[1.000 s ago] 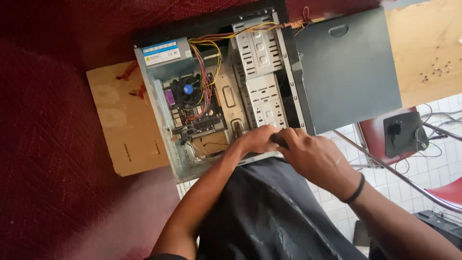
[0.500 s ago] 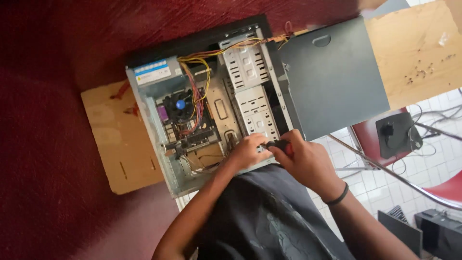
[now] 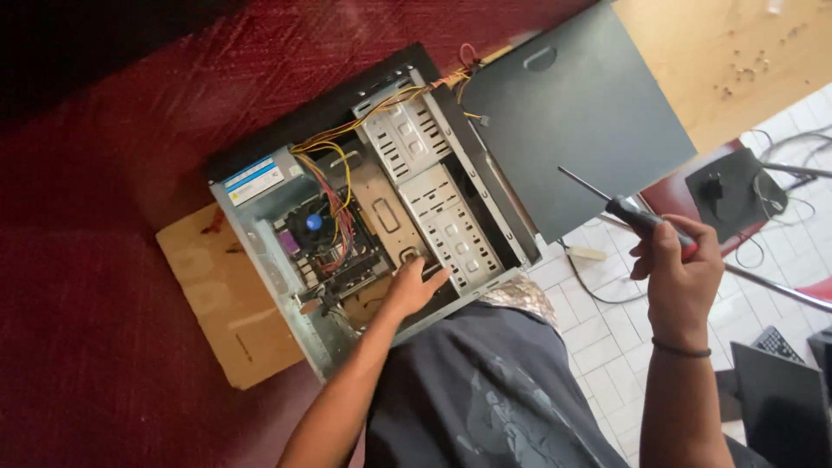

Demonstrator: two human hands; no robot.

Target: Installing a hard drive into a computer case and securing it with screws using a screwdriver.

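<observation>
Right hand: the right hand (image 3: 680, 273) is raised off to the right of the case, over the tiled floor; fingers curled tight round the handle of a screwdriver (image 3: 626, 211), thumb side toward the camera.
Screwdriver: dark handle with a red band, thin metal shaft pointing up and left; tip hangs in front of the grey side panel (image 3: 576, 113), touching nothing I can make out.
Wrist: a dark band sits round the right wrist.
Left hand: the left hand (image 3: 414, 286) reaches into the open computer case (image 3: 286, 277) at its near edge; fingers spread flat and loosely open, resting on the metal by the lower drive cage (image 3: 451, 227). Whether it pinches anything is hidden under the palm.
Case: lies on its side with the open face up; power supply (image 3: 253, 180) at the far left corner, motherboard with a fan (image 3: 314, 223) below it, yellow and red wire bundle (image 3: 334, 165) running across to the drive bays.
Side panel: off the case, lying flat just beside its right edge, partly over a wooden bench (image 3: 737, 61) with small loose bits scattered on it.
Under the case: a sheet of brown cardboard (image 3: 217, 303) on a dark red carpet (image 3: 87, 260).
Floor, right: white tiles (image 3: 607, 329), loose cables, a dark adapter on a red chair seat, a keyboard corner at the lower right edge.
Lap: dark garment fills the bottom centre.
</observation>
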